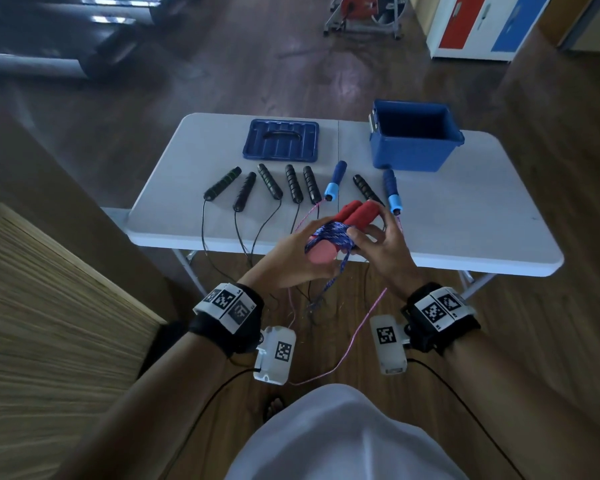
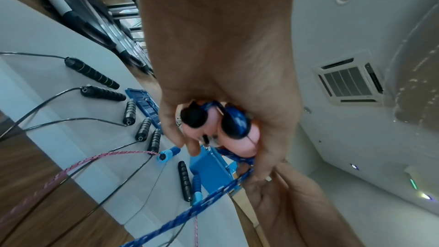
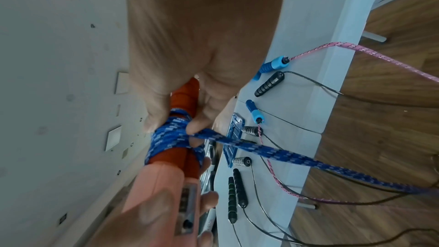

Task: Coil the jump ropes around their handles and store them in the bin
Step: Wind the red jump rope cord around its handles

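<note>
While the left hand clamps the pair of red handles side by side at their pink ends, the right hand pinches the blue rope between thumb and fingers right at the wrap, laying turns round the handles' middle. Step in hand: coiling the first rope, roughly midway; several turns sit on the handles, but a loose tail hangs down below the hands toward the floor. The bundle is held in the air just in front of the table edge, not resting on it. Blue bin stands open at the far right of the table, looks empty, its lid lying flat to the left. Black handles and the blue-handled pink rope lie untouched in a row, cords dangling off the edge. Next move likely needs more tight turns, keeping tension so the wrap doesn't slip, then tucking the end before dropping it in the bin.
</note>
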